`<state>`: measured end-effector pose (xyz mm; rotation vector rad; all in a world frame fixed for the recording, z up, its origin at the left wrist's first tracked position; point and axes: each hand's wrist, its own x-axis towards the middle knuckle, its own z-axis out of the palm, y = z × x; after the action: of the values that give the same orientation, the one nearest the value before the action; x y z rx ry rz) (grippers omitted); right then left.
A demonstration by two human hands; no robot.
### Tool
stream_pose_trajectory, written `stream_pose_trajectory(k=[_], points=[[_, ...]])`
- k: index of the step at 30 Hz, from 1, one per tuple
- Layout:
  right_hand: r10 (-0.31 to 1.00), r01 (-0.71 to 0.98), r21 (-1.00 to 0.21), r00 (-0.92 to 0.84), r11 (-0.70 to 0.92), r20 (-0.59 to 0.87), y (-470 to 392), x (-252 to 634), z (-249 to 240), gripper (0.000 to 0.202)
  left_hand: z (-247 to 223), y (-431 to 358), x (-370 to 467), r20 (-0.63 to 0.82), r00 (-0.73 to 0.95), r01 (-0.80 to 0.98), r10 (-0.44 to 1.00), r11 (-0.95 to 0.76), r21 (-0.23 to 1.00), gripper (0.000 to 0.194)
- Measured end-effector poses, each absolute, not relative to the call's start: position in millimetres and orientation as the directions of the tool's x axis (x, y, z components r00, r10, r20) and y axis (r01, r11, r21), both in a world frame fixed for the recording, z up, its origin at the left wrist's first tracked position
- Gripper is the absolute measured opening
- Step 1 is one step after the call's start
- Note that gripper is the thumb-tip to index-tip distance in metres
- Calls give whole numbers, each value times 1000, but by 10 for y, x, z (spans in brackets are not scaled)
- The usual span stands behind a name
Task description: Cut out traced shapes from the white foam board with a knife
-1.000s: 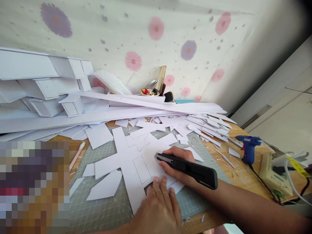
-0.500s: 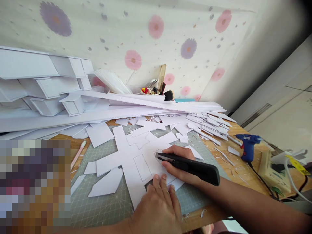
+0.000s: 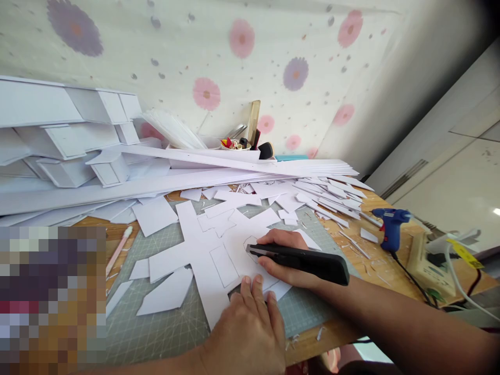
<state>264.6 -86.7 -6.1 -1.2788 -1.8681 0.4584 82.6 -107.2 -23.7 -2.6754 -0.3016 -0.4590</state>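
Note:
My right hand [image 3: 287, 255] grips a black utility knife [image 3: 308, 263], its blade end touching a drawn outline on a white foam board sheet [image 3: 211, 260]. Pencil outlines, one of them a rectangle, mark that sheet. Fingers stretched out, my left hand [image 3: 250, 325] lies flat on the sheet's near part and presses on it. Under the sheet is a grey-green gridded cutting mat [image 3: 172, 333]. Loose white offcuts [image 3: 167, 291] lie left of the sheet.
White strips [image 3: 219, 177] and scraps pile along the back. A white model structure [image 3: 78, 135] stands at the left. At the right are a blue glue gun [image 3: 392, 226] and a power strip [image 3: 427, 268]. A pinkish pencil-like stick [image 3: 119, 250] lies at the left.
The whole view has shifted slightly. My right hand and the knife have moved a little along the outline, the blade end shifting slightly. My left hand stays on the sheet.

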Motion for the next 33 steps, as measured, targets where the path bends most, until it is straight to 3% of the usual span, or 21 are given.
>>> stream_pose_trajectory(k=[12,18,25,33], points=[[894,619,-661,-164,423,418,-868,2669,-82,16,-197,-1079,800,265,956,218,127,-911,-349,33],[904,601,-684,-178,413,389,-863,2707,-83,15,-183,-1055,807,92,986,160,138,-939,-306,51],[902,575,-697,-214,427,376,-861,2750,-48,15,-148,-1071,791,-3,988,150,156,-956,-253,62],[883,524,-711,-257,468,393,-851,2795,-56,15,-117,-1077,800,-3,985,165,172,-952,-258,66]])
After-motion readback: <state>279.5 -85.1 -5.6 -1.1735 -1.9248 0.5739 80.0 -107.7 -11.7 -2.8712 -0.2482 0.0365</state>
